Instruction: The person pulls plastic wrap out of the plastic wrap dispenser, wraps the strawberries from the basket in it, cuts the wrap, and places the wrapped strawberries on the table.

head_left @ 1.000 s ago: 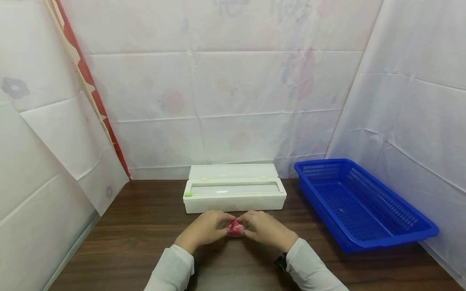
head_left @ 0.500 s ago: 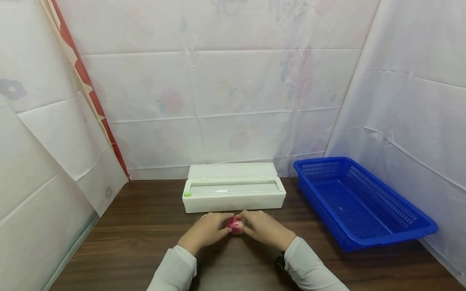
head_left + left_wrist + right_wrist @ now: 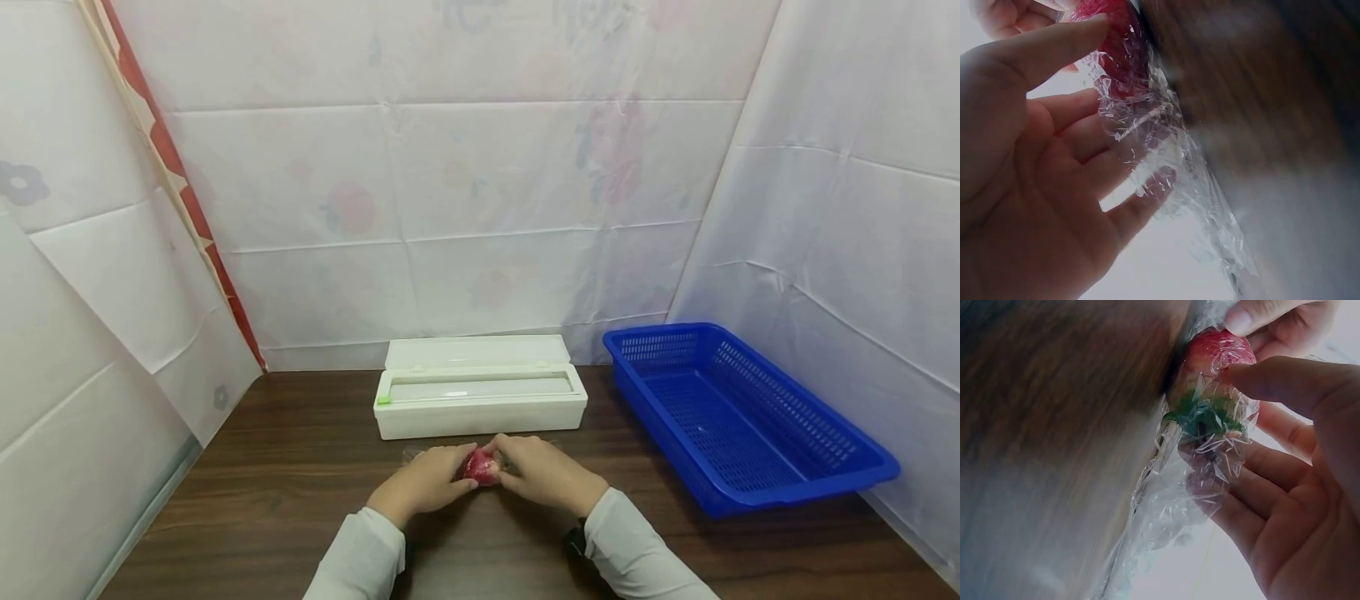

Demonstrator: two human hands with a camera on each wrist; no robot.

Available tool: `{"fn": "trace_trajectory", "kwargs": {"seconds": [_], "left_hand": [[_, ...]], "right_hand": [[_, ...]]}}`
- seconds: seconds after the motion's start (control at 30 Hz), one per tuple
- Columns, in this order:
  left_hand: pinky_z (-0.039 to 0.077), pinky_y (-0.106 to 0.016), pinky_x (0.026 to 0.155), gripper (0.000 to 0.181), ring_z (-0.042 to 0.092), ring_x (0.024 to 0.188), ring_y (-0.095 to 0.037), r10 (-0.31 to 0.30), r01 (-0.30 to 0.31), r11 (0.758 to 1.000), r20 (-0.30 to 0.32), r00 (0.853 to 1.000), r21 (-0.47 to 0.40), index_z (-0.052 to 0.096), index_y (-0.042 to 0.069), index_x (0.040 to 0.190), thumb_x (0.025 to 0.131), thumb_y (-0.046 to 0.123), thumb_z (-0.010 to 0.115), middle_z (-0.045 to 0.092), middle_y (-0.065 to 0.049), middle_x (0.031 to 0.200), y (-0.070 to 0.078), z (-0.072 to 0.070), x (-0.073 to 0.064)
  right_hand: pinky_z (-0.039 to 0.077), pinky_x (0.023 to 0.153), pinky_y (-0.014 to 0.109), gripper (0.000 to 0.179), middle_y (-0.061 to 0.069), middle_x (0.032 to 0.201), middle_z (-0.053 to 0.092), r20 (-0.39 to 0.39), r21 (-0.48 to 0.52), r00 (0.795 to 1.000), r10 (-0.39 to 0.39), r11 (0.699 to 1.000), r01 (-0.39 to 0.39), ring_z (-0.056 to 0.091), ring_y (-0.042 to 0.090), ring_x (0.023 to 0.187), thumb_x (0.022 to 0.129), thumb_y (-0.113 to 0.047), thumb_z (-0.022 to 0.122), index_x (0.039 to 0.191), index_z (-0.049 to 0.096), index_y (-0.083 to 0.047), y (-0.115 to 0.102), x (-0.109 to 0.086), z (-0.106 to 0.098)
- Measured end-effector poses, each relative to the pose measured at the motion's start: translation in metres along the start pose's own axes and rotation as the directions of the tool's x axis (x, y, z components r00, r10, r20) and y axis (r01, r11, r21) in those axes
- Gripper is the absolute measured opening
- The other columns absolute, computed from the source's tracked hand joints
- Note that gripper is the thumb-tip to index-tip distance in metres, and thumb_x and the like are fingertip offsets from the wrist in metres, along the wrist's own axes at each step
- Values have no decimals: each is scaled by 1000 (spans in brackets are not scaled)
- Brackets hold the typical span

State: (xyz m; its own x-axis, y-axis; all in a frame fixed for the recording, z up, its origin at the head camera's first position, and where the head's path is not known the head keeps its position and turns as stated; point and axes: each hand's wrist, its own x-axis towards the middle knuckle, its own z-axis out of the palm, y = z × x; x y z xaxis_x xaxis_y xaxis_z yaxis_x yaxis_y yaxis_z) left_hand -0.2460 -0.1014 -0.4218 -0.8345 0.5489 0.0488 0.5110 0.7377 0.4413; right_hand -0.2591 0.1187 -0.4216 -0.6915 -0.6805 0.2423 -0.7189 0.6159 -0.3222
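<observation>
A red strawberry (image 3: pixel 481 468) with green leaves (image 3: pixel 1207 415) lies low over the table in the head view, wrapped in clear plastic film (image 3: pixel 1163 134). My left hand (image 3: pixel 426 481) holds its left side, thumb on the red flesh and fingers behind the film. On the leafy side, my right hand (image 3: pixel 549 475) pinches it between thumb and fingers. Crinkled loose film (image 3: pixel 1163 515) trails past the leaves in the right wrist view; another loose end hangs beyond the tip in the left wrist view.
Just behind the hands stands a white wrap dispenser box (image 3: pixel 480 419), lid (image 3: pixel 477 351) raised, with a green slider (image 3: pixel 384 400) at its left. A blue perforated basket (image 3: pixel 750 417) sits at the right. White printed sheets (image 3: pixel 480 183) enclose the dark wooden table (image 3: pixel 300 500).
Both hands stay around the strawberry while their fingers shift slightly on it. More of its red surface shows than one second ago, and film now shows beyond the left hand.
</observation>
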Motion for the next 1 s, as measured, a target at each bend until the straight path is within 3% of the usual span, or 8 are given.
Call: {"fn": "trace_trajectory", "kwargs": {"seconds": [0.2, 0.33, 0.47, 0.57, 0.7, 0.87, 1.0], "left_hand": [[48, -52, 98, 51, 61, 118, -34, 26, -26, 999, -2, 1000, 24, 54, -4, 138, 97, 23, 68, 64, -18, 127, 1, 0, -1], [49, -51, 96, 43, 61, 115, -31, 55, -54, 997, -21, 998, 50, 56, -1, 133, 98, 21, 67, 64, -15, 123, 0, 0, -1], [48, -52, 96, 39, 58, 116, -31, 82, -80, 996, -57, 995, 35, 55, 1, 132, 100, 22, 63, 62, -14, 124, 1, -3, -1], [47, -53, 98, 40, 57, 119, -32, 107, -109, 994, -94, 990, -13, 52, 0, 134, 102, 23, 60, 60, -15, 127, 3, -10, -1], [46, -53, 100, 42, 55, 120, -31, 144, -152, 987, -143, 979, -47, 52, -1, 135, 102, 25, 60, 59, -15, 129, 7, -19, -2], [45, -53, 100, 41, 56, 120, -30, 173, -181, 983, -173, 969, -31, 52, 0, 134, 103, 25, 59, 59, -14, 127, 11, -25, -3], [44, -52, 101, 41, 55, 120, -30, 177, -184, 983, -177, 968, -25, 51, 0, 134, 103, 24, 59, 59, -14, 127, 14, -26, -4]], "right_hand": [[49, 68, 22, 27, -4, 96, 66, 6, 7, 1000, 8, 1000, -8, 54, 4, 76, 95, -14, 70, 121, 61, -10, -2, -1, -2], [52, 75, 25, 33, -2, 105, 67, 7, -17, 1000, 8, 1000, -8, 59, 6, 85, 93, -15, 72, 124, 60, -10, -3, -2, -3], [52, 90, 36, 50, 2, 118, 66, -45, -111, 999, -10, 994, 5, 63, 17, 106, 87, -23, 79, 131, 58, -10, -4, -3, -4], [45, 101, 42, 66, 4, 127, 63, -106, -201, 994, -25, 980, 3, 58, 22, 118, 82, -29, 83, 138, 54, -9, -4, -2, -5], [40, 107, 47, 75, 5, 131, 63, -212, -315, 975, -67, 949, -3, 56, 25, 122, 77, -22, 84, 142, 51, -8, -6, 0, -6], [41, 103, 59, 64, 5, 127, 66, -330, -399, 937, -116, 917, -27, 60, 25, 119, 78, -13, 81, 137, 56, -10, -10, 1, -7], [41, 102, 62, 55, 5, 126, 67, -365, -412, 922, -126, 910, -39, 60, 26, 119, 84, -14, 79, 134, 58, -10, -11, 2, -7]]}}
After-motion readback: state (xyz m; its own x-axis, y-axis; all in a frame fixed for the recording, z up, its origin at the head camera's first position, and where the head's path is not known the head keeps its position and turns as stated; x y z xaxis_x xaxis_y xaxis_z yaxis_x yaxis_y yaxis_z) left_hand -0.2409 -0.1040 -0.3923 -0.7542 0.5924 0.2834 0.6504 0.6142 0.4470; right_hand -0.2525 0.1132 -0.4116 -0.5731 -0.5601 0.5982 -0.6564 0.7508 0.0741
